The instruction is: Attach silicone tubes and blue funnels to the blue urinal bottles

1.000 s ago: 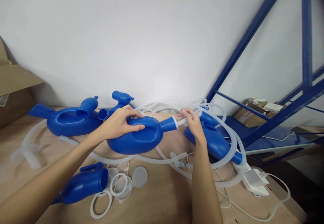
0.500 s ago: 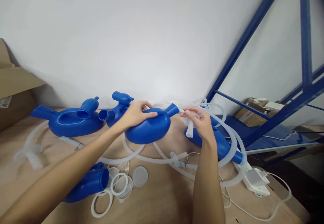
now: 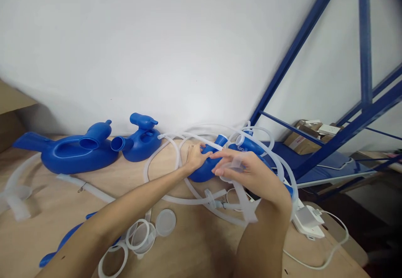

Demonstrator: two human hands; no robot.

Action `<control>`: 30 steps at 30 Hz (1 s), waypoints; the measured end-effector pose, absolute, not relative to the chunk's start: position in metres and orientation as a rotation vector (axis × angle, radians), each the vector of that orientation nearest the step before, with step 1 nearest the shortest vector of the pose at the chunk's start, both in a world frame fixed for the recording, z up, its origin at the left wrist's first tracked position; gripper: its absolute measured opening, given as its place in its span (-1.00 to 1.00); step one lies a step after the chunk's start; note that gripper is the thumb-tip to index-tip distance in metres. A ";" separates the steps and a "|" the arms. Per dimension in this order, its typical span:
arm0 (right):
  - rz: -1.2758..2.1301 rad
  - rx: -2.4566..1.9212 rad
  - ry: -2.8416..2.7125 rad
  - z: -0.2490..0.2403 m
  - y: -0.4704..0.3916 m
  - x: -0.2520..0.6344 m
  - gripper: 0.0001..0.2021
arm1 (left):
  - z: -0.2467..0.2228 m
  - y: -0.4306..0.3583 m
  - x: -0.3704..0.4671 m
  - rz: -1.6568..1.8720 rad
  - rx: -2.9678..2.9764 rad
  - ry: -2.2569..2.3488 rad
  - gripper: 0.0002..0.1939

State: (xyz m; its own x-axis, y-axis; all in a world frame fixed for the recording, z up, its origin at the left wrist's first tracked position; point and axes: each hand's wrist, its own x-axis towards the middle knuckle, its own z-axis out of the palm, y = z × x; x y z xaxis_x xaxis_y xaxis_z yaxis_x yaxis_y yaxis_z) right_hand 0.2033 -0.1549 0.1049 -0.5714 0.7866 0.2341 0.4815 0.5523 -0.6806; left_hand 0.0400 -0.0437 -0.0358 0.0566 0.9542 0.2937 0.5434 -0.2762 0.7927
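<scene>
My left hand (image 3: 198, 158) is closed on the neck side of a blue plastic urinal bottle (image 3: 201, 174), which rests low over the table with its open mouth tilted up to the right. My right hand (image 3: 248, 171) is closed on a translucent tube (image 3: 243, 198) with a clear lid-like disc on it, right beside that bottle. The tube's wide end hangs below the palm. Part of the bottle is hidden behind both hands. Another blue bottle (image 3: 253, 144) lies behind my right hand, among loops of clear tubing (image 3: 279, 165).
Two blue bottles (image 3: 78, 163) (image 3: 141, 146) stand on the left by the wall. Clear rings and lids (image 3: 166, 222) lie near the front, beside another blue bottle (image 3: 70, 236) partly under my left forearm. A power strip (image 3: 309, 223) and blue metal frame (image 3: 301, 10) are at right.
My left hand has carried the blue bottle to the right and lowered it. My right hand has turned, still holding the clear tube. The view has shifted slightly right.
</scene>
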 end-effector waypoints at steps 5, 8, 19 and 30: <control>0.808 -1.131 -2.255 0.095 -0.139 0.224 -0.61 | -0.044 -0.046 0.023 0.986 1.863 1.593 -0.67; 1.150 -0.874 -2.245 0.078 -0.114 0.231 -0.29 | -0.040 -0.049 0.009 0.858 1.919 1.552 -0.73; 0.318 -1.541 -1.773 0.006 -0.031 0.218 -0.60 | -0.028 -0.055 -0.016 0.531 2.179 1.432 -0.65; 0.498 -1.701 -1.977 0.003 0.009 0.226 -0.60 | -0.039 -0.062 -0.012 0.658 2.312 1.460 -0.71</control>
